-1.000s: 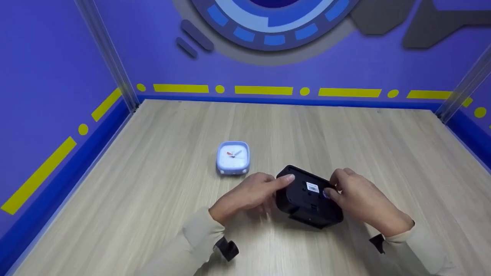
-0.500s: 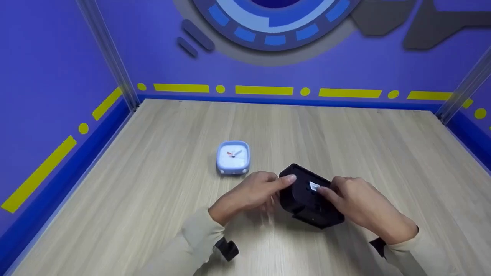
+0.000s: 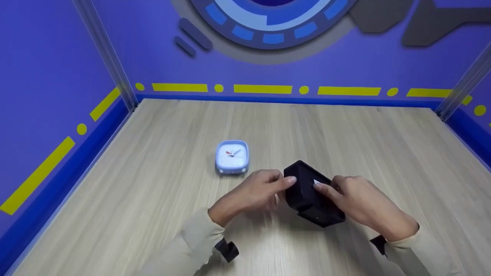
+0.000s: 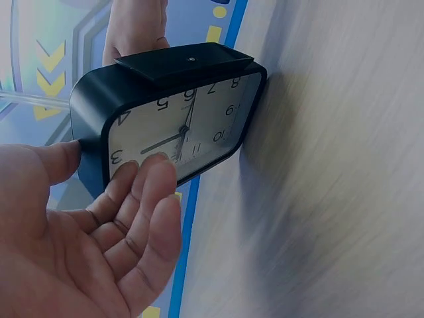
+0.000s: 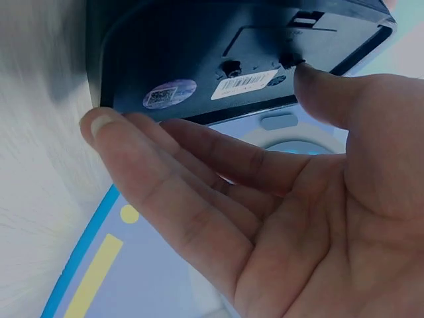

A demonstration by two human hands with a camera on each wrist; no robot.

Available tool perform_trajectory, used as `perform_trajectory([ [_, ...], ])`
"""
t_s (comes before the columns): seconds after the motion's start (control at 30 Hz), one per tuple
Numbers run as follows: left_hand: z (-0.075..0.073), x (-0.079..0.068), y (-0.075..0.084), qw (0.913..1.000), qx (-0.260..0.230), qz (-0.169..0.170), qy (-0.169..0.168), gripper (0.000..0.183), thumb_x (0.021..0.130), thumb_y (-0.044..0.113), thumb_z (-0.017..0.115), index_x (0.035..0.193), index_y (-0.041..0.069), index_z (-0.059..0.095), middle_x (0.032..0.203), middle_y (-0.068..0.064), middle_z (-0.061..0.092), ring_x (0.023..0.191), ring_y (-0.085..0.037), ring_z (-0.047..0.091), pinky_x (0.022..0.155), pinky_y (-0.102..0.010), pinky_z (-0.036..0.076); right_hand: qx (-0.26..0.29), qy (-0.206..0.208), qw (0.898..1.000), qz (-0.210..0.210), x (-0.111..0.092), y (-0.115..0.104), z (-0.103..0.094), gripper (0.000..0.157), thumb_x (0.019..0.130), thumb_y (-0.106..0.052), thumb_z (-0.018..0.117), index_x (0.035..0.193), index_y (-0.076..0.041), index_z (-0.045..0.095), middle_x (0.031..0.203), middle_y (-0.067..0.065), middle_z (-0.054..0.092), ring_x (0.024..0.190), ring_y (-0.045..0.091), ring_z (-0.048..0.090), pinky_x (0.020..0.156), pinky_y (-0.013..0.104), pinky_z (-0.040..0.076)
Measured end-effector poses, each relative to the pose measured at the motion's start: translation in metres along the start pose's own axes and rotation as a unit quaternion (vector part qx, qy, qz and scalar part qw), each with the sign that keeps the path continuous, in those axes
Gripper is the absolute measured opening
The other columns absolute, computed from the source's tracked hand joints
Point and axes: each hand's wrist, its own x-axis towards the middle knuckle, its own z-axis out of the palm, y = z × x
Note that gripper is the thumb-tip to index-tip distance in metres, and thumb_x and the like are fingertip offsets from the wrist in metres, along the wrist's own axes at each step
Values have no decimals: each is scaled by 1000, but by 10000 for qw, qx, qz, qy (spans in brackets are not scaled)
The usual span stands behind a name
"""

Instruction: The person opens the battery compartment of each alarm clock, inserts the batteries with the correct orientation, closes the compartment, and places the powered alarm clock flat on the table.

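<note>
A black rectangular alarm clock (image 3: 307, 197) is held tilted between both hands, its back turned up toward the head. My left hand (image 3: 264, 188) pinches its left end, thumb on the back, fingertips on the white numbered face (image 4: 185, 122). At the other end, my right hand (image 3: 362, 203) holds the top edge with its fingers. The right thumb (image 5: 324, 93) touches a small black knob (image 5: 291, 61) on the back. Beside that lie a white barcode label (image 5: 244, 85) and an oval sticker (image 5: 169, 94). The head view hides most of the dial.
A small light-blue alarm clock (image 3: 232, 156) stands on the wooden table (image 3: 184, 130), left of and beyond the black one. Blue panels with yellow marks (image 3: 262, 89) wall the table at the back and sides.
The black alarm clock has turned and shifted slightly right, showing more of its left end. My right thumb has moved left across the back, now covering most of the label. The blue clock stays put.
</note>
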Motion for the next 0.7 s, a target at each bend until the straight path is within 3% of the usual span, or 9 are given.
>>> perform_trajectory([
  [0.23,4,1,0,9993,-122,348,-32,41,109,37,63,95,-1,65,85,-10,73,59,-18,63,59,-38,57,117,-141,9998,48,-1,-1,-2,53,109,-56,53,76,-15,58,65,-5,43,57,14,45,56,34,37],
  [0.43,5,0,1,9975,-245,662,16,37,109,34,62,94,1,64,91,-19,73,66,-39,69,68,-57,59,388,-491,9977,262,0,-2,-3,58,109,-63,46,79,-15,59,67,-4,45,60,15,46,57,35,37],
  [0.7,6,0,1,9954,-348,882,-125,28,109,30,62,94,7,61,88,-18,74,62,-32,68,62,-50,59,472,-570,9968,310,2,-2,-4,60,110,-64,41,81,-14,60,69,-3,45,63,16,48,61,35,38],
])
